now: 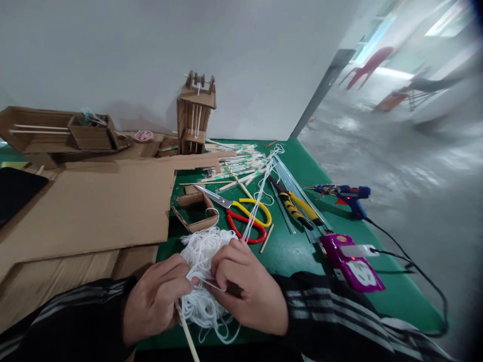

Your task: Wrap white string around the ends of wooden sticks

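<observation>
A tangled bundle of white string (pixel 202 251) lies at the near edge of the green table (pixel 294 251). My left hand (pixel 154 296) is closed, pinching strands of the string and a thin wooden stick (pixel 187 334) that points down toward me. My right hand (pixel 247 286) is closed on the string too, fingers curled over the bundle. A few strands (pixel 260 193) run from the bundle away across the table. Both sleeves are black with grey stripes.
Red and yellow scissors (pixel 245 218), yellow-black pliers (pixel 296 206), a blue glue gun (pixel 345 193) and a purple power strip (pixel 352 264) lie to the right. Cardboard sheets (pixel 90 206), a small cardboard tray (pixel 196 211), a cardboard tower (pixel 196 113) and wooden sticks (pixel 234 161) sit behind.
</observation>
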